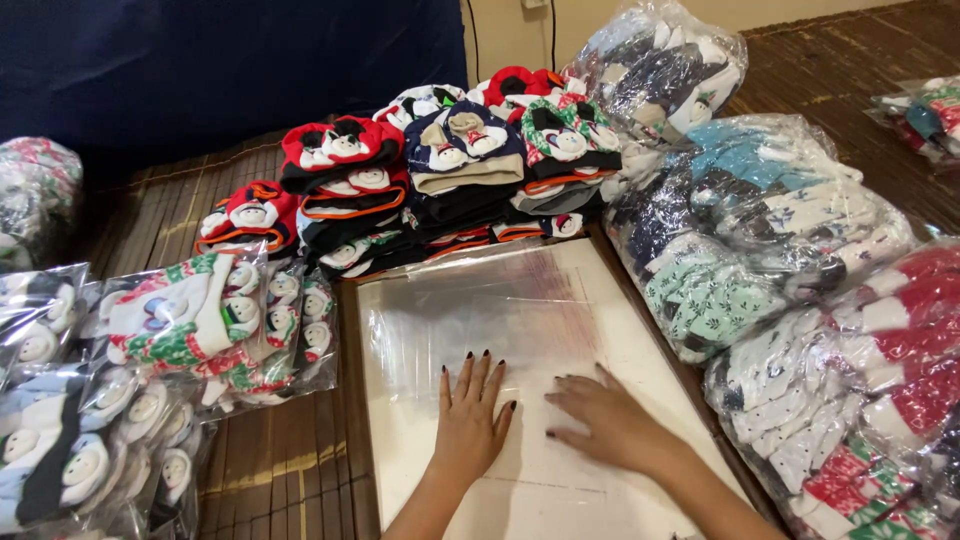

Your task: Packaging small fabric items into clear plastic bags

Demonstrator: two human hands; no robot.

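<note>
Clear plastic bags lie flat on a white board.
Left hand and right hand press them, fingers spread open; stacked hats sit behind.

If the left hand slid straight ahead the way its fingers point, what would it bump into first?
The left hand lies flat on clear plastic bags atop a white board. Straight ahead, it would probably first reach the stacked snowman slippers beyond the board.
</note>
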